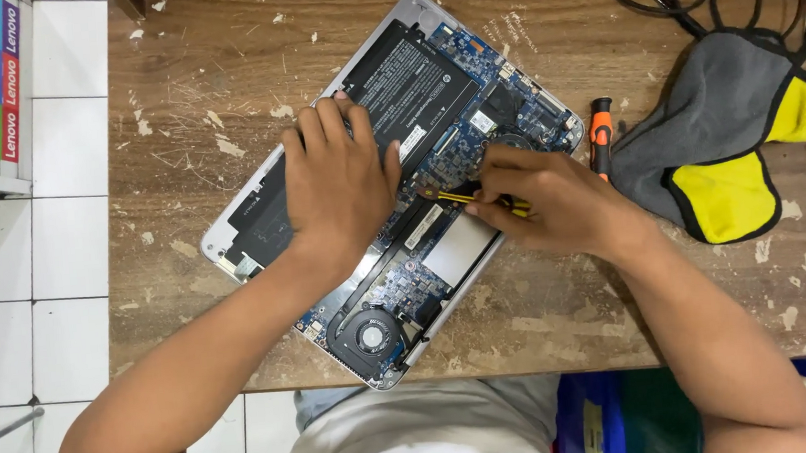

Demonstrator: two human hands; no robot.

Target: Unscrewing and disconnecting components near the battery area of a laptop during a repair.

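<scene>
Left hand [338, 188] flat on laptop [430, 81]; right hand [554, 200] pinches screwdriver [463, 196].

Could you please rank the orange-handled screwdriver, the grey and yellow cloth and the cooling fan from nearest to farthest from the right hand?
From the right hand:
1. Orange-handled screwdriver, just beyond the knuckles.
2. Grey and yellow cloth, on the table's right side.
3. Cooling fan, at the laptop's near corner.

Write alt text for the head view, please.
A person's right hand holds a yellow screwdriver to the board of an opened laptop while the left hand presses on its black battery. An orange screwdriver lies nearby on the worn wooden table.
</scene>
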